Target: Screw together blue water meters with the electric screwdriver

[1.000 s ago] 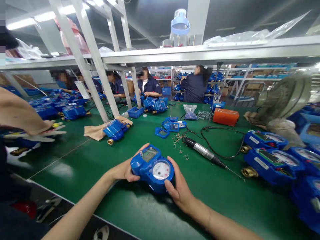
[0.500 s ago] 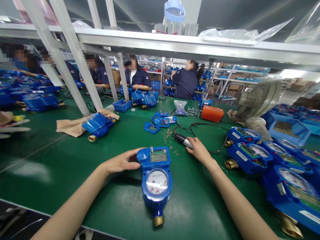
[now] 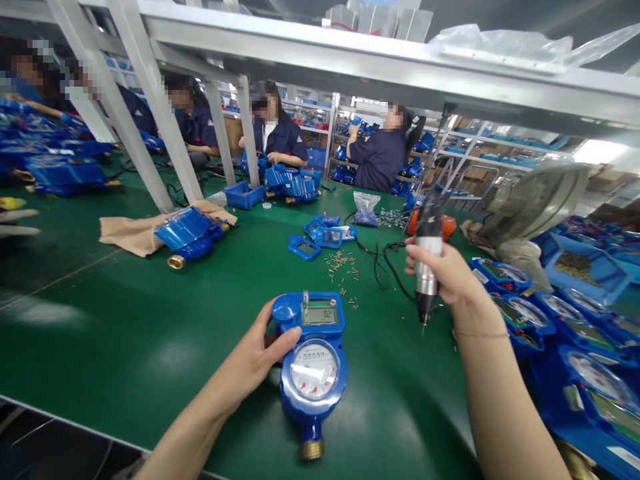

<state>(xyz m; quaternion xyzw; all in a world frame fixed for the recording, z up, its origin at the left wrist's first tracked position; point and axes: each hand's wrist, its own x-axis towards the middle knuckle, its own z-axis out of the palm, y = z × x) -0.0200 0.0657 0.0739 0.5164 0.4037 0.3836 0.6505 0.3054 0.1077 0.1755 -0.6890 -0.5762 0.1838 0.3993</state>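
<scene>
A blue water meter [image 3: 313, 373] with a small display and a round dial lies face up on the green table, its brass end toward me. My left hand [image 3: 267, 343] grips the upper left side of it, thumb on the front. Raised above the table to the right, my right hand [image 3: 445, 270] is wrapped round a black and silver electric screwdriver [image 3: 427, 267], its tip pointing down. Small screws [image 3: 343, 267] lie scattered beyond the meter, near several blue covers [image 3: 327, 233].
More meters [image 3: 590, 380] crowd the right side, with a blue bin [image 3: 580, 263] and a fan [image 3: 535, 200] behind. Another meter [image 3: 190, 230] rests on brown cloth at left. A metal shelf [image 3: 350, 47] spans overhead. People sit across the table.
My right hand has lifted the screwdriver off the table, moved it right and turned it upright. My left thumb has come onto the meter's front. The view has shifted slightly.
</scene>
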